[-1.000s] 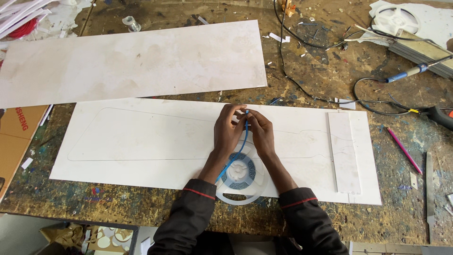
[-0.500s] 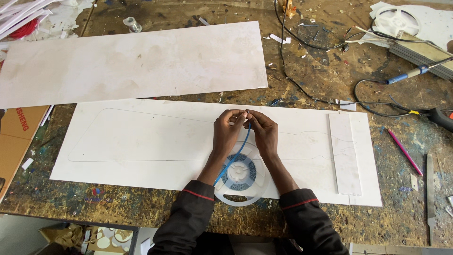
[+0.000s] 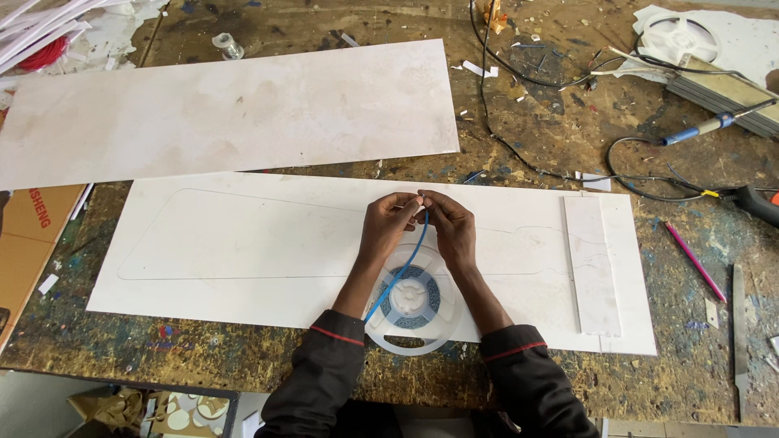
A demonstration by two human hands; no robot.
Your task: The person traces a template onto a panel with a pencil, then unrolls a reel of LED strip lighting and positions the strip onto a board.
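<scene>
Left hand (image 3: 388, 225) and right hand (image 3: 451, 229) fingertips pinching thin blue strip (image 3: 406, 264), clear plastic reel (image 3: 412, 304) beneath, long white board (image 3: 243, 243), pink pencil (image 3: 695, 261), black cables (image 3: 519, 154), paint-spattered wooden workbench (image 3: 203, 349).

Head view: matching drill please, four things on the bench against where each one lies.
Things:
1. blue strip
2. white reel
3. pink pencil
4. narrow white strip piece

Places:
A. on the bare bench, right of the near sheet
B. pinched between both hands
C. on the right end of the near sheet
D. between the forearms, at the sheet's near edge

Pairs: 1-B, 2-D, 3-A, 4-C
</scene>
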